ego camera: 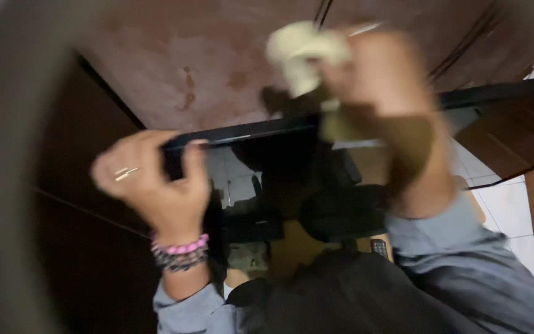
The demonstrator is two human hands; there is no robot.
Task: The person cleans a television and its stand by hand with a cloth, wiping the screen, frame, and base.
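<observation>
**Two hands on a dark glossy panel, cloth in the right**

Far to the left of your left hand [149, 182], a blurred grey-brown shape fills the picture's edge; it is too smeared to tell what it is. Between it and your hand stands dark brown wood [88, 247].

Your left hand is closed around the corner of a black glossy panel [248, 161], fingers curled over the upper edge and the thumb wrapped down the near face, so it grips the panel's left end. A thin ring shows on one finger. Just below the hand, pink and dark beaded bracelets [179, 253] circle your wrist, and below them begins your grey-blue sleeve [186, 309].

To the right of that hand, the panel's shiny face mirrors a tiled floor and dark shapes. Above it lies a reddish-brown, blotched surface [180, 68].

Further right, your right hand [381, 80] is raised above the panel's top edge. It is bunched around a pale cream cloth [301, 49], which sticks out to the left of the fingers and hangs down to touch the panel's edge. The hand is motion-blurred, so you cannot make out each finger, only that they are closed on the cloth. Below it your forearm runs down into the other grey-blue sleeve.

Right of your right hand, brown wood and white floor tiles [508, 210] show.
</observation>
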